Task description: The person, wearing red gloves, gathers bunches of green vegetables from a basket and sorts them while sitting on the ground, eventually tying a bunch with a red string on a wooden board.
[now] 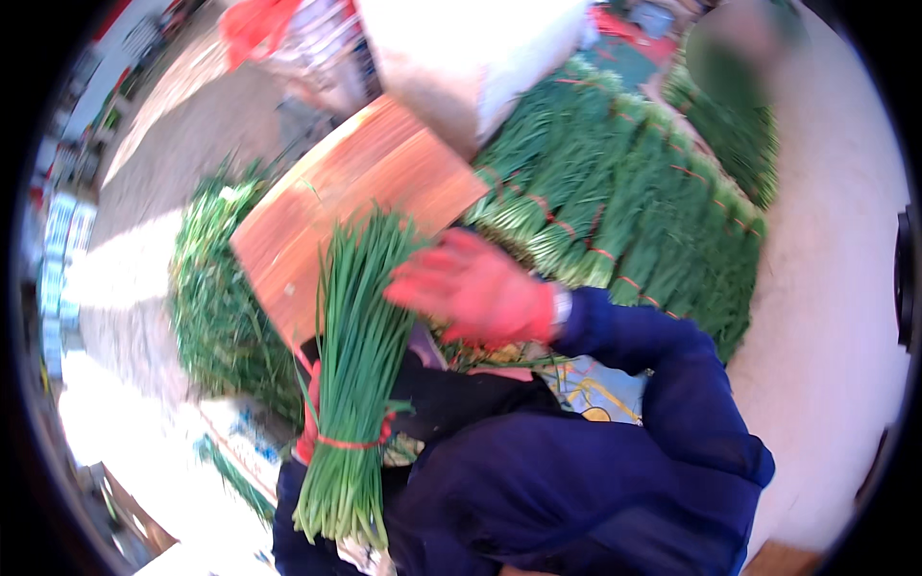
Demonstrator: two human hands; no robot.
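We have our right hand (471, 288) red-gloved, motion-blurred, open, fingers pointing left, hovering by the lower-right edge of the wooden board (360, 158). Pale band at our right wrist (562, 304). We hold our right elbow (754, 461) out to the side, forearm (615, 331) angled up and inward in navy. Our left hand (309, 422), also red-gloved, is curled in a grip below the board's near corner, mostly hidden. Our left sleeve (288, 523), navy, sits low.
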